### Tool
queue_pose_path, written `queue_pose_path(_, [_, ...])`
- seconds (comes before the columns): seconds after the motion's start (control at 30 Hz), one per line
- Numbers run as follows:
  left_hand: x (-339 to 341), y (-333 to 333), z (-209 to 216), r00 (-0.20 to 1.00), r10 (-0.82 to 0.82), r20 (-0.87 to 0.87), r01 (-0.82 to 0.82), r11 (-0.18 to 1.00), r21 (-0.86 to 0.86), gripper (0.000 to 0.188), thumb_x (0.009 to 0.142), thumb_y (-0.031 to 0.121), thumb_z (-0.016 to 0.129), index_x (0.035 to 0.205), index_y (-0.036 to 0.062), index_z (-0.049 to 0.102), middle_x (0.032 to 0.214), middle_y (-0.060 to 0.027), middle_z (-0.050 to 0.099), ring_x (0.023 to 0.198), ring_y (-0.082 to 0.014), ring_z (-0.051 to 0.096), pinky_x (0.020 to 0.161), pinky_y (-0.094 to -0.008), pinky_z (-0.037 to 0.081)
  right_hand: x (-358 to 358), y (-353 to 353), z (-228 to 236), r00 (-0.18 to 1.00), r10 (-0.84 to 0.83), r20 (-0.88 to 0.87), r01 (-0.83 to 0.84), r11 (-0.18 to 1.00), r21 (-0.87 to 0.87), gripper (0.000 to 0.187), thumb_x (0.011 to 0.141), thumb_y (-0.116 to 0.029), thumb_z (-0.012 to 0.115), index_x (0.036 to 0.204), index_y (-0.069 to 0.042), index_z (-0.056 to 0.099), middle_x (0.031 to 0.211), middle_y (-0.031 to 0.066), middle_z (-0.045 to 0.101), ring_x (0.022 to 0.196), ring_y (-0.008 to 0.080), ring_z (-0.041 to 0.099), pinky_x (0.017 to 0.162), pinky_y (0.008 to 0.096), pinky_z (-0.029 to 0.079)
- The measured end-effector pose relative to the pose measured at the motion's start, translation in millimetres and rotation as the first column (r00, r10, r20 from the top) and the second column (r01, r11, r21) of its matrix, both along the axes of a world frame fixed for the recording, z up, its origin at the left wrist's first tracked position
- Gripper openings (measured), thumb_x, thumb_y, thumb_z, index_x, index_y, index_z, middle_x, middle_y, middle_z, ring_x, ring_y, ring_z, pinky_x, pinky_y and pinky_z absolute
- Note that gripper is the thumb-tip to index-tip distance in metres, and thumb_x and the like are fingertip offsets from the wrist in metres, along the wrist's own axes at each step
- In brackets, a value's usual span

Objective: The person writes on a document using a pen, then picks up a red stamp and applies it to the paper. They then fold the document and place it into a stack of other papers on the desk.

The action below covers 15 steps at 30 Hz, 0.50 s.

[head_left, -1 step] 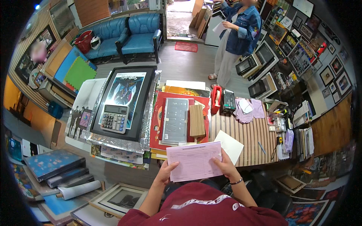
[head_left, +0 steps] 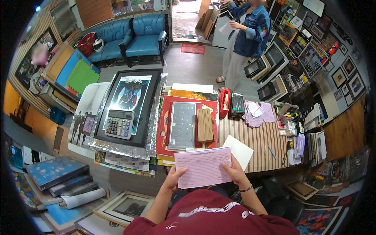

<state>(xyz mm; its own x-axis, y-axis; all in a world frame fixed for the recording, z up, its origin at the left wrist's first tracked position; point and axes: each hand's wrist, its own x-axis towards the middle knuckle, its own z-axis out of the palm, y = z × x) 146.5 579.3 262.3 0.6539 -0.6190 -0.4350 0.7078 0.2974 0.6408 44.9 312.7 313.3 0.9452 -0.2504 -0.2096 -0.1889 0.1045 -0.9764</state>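
Note:
Between my hands is a pink ruled form (head_left: 203, 168), held up in front of my chest, with what looks like another sheet's edge beneath it. My left hand (head_left: 173, 178) grips its left edge, thumb on top. At the right edge my right hand (head_left: 236, 173) pinches it the same way, a bracelet on that wrist. Just beyond the paper lie a grey clear-lidded case (head_left: 183, 125) and a stack of brown strips (head_left: 205, 125). A cream sheet (head_left: 238, 152) rests on the striped table (head_left: 258, 145) beside my right hand.
A calculator (head_left: 119, 123) sits on a black-framed picture (head_left: 150, 105) at left. Rightward are a red tape dispenser (head_left: 224, 102), pink slips (head_left: 266, 113) and a pen (head_left: 272, 152). Another person (head_left: 250, 31) stands beyond the table holding paper. Blue sofas (head_left: 145, 35) line the back.
The pink form and both hands have shifted very slightly to the right. The other person's raised hand and paper have moved a little.

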Motion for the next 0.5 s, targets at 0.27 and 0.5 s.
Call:
queue_pose_path(0.27, [5,-26,4,0.997,-0.045,-0.066,0.045,0.999,0.009,0.052,0.087,0.007,0.068,0.134,-0.0009,0.048,0.123,-0.0138,0.062,0.112,-0.0252,0.061,0.094,-0.0402,0.052,37,-52,19,0.985,0.125,0.117,-0.092,0.963,-0.255,0.045,0.099,-0.01,0.053,0.14,0.003,0.039,0.108,0.0102,0.065,0.099,0.0137,0.06,0.088,0.0299,0.049])
queue_pose_path(0.5, [11,-12,33,0.933,0.36,0.002,-0.355,0.919,-0.173,0.064,0.086,0.006,0.063,0.143,-0.0011,0.034,0.133,-0.0184,0.054,0.118,-0.0356,0.059,0.098,-0.0518,0.051,196,-122,158,0.719,-0.026,0.694,0.128,0.987,-0.095,0.065,0.104,-0.024,0.049,0.157,-0.015,0.012,0.094,0.0099,0.068,0.065,0.01,0.063,0.057,0.0209,0.049])
